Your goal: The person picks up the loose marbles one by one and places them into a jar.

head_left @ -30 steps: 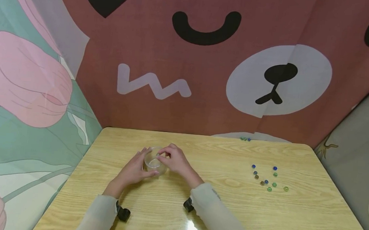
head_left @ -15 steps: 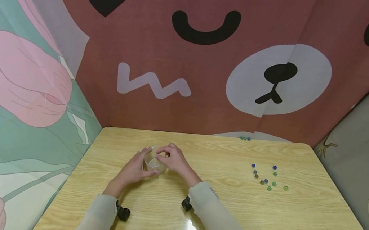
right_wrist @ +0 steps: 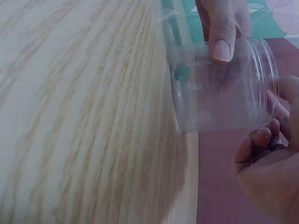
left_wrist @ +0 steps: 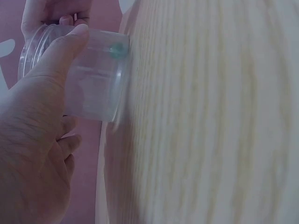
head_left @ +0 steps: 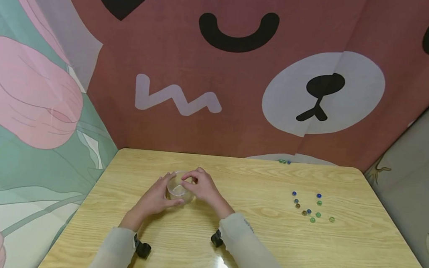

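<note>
One jar [right_wrist: 210, 100] stands on the table [head_left: 268, 214], walls [head_left: 241, 77] apparently cloth.

Pale grey sleeves [head_left: 252, 250], small black wrist cameras [head_left: 142, 249]

head: high, well back, facing forward-down | left wrist, right wrist: close, rolled sideways, sharing jar [left_wrist: 96, 86]
</note>
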Demonstrator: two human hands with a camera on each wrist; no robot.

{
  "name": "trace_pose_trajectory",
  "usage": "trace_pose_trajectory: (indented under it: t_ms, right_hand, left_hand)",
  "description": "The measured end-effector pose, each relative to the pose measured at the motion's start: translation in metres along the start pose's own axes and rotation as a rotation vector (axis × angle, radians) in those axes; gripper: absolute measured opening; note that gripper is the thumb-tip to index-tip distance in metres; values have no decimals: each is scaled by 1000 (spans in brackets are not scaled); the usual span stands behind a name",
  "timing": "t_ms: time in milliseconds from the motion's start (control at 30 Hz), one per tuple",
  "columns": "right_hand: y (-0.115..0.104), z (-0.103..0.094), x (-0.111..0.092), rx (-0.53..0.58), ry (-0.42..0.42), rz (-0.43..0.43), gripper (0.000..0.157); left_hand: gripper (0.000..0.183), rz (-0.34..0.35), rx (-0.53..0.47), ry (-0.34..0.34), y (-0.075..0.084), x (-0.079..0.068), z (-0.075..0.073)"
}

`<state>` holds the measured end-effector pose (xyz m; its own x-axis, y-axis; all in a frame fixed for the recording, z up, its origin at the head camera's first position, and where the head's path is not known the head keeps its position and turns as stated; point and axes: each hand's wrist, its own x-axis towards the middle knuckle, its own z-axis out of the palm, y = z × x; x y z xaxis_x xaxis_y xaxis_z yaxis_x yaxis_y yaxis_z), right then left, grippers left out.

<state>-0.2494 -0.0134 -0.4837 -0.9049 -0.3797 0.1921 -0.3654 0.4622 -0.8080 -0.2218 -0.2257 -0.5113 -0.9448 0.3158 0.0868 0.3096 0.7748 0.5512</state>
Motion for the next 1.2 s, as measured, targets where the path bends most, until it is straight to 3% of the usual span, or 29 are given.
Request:
trace_pose_trajectory:
  t_ms: [600,1200]
  right_hand:
    - [5,-27,-7,45,59,-24,19]
    - [33,-75,-29,70,92,41,24]
  left_hand:
    - [104,-53,-13,-16,2,-1,0]
    - [103,-45,-23,-8,1,-2,0]
